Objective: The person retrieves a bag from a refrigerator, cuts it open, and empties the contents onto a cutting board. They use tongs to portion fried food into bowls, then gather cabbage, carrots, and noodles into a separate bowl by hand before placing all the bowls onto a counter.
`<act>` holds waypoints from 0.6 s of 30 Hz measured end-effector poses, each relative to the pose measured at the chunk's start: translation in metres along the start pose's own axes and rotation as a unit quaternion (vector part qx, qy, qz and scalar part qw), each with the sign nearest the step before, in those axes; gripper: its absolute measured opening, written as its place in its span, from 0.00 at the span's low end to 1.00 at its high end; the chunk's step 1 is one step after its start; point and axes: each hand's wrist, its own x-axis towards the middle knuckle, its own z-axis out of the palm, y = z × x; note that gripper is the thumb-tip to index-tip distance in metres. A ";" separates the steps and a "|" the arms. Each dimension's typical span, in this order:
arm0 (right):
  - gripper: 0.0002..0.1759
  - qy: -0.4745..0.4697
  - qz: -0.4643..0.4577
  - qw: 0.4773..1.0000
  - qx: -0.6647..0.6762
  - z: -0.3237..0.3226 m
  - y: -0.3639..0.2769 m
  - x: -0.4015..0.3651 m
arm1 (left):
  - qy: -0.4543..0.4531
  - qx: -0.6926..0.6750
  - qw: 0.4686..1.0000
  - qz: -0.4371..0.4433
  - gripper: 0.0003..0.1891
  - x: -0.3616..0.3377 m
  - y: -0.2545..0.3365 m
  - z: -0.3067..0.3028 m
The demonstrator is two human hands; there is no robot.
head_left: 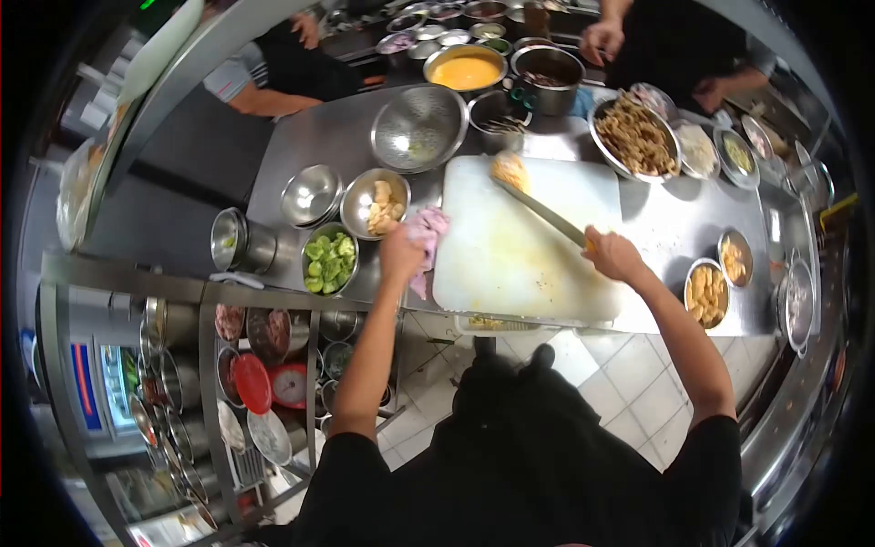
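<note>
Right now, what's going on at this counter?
A person's right hand grips a knife, its tip at a small yellowish clump of food near the far edge of the white cutting board. The left hand is at a pink cloth, beside a metal bowl of pale pieces; its grip isn't clear.

Commercial kitchen: steel worktable, knife, food bowls.

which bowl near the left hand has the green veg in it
The steel bowl just left of the left hand, piled with green vegetables; the bowl beyond that hand holds pale yellowish pieces.
</note>
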 end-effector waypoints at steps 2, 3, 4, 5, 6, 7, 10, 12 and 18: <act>0.16 0.035 -0.020 0.998 0.051 0.008 0.012 -0.003 | -0.008 -0.204 0.979 -0.013 0.25 0.005 -0.011 -0.029; 0.15 0.044 -0.029 0.992 0.114 0.010 0.016 -0.016 | 0.011 -0.288 0.956 -0.047 0.23 0.007 -0.019 -0.036; 0.14 0.050 -0.043 0.979 0.191 0.013 0.021 -0.038 | 0.025 -0.386 0.916 -0.106 0.22 0.002 -0.025 -0.050; 0.13 0.011 0.038 0.951 0.308 0.015 0.013 -0.076 | 0.029 -0.479 0.862 -0.162 0.21 -0.006 -0.027 -0.064; 0.12 -0.006 0.106 0.907 0.408 0.010 0.014 -0.098 | 0.033 -0.552 0.813 -0.184 0.21 -0.009 -0.025 -0.078; 0.13 0.015 0.156 0.851 0.501 0.023 0.015 -0.125 | 0.003 -0.637 0.753 -0.164 0.22 -0.015 -0.020 -0.089; 0.19 0.046 0.245 0.762 0.598 0.055 0.028 -0.170 | 0.049 -0.677 0.721 -0.138 0.24 -0.030 0.009 -0.113; 0.18 0.050 0.238 0.754 0.610 0.077 0.037 -0.176 | 0.116 -0.629 0.757 -0.133 0.25 -0.032 0.034 -0.128; 0.23 0.054 0.241 0.727 0.640 0.098 0.041 -0.163 | 0.140 -0.580 0.791 0.136 0.26 -0.016 0.087 -0.162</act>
